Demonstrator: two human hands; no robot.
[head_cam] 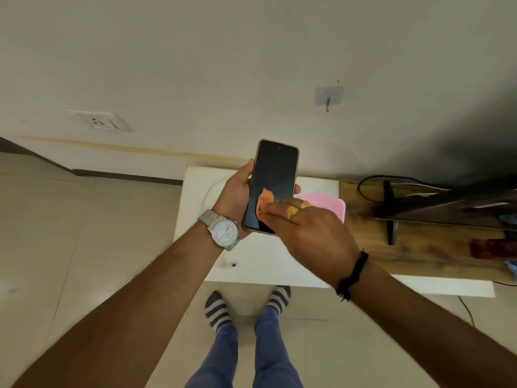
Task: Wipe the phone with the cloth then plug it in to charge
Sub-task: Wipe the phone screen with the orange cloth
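My left hand [233, 197] grips a dark-screened phone [272, 177] in a pale case and holds it upright above the white table [265, 264]. My right hand [305, 228], with gold rings, reaches flat across the phone's lower end and is blurred; nothing shows in its grasp. An orange patch on the screen beside the fingertips looks like their reflection. A pink cloth [331, 204] lies on the table behind my right hand. A white charging cable's plug end [230, 265] rests on the table below my left wrist.
A wall socket [102, 121] sits on the wall at left, above the floor. An adhesive hook [328, 96] hangs on the wall. To the right stands a flat screen [447, 208] on a wooden board [419, 256] with black cables. My feet in striped socks stand under the table edge.
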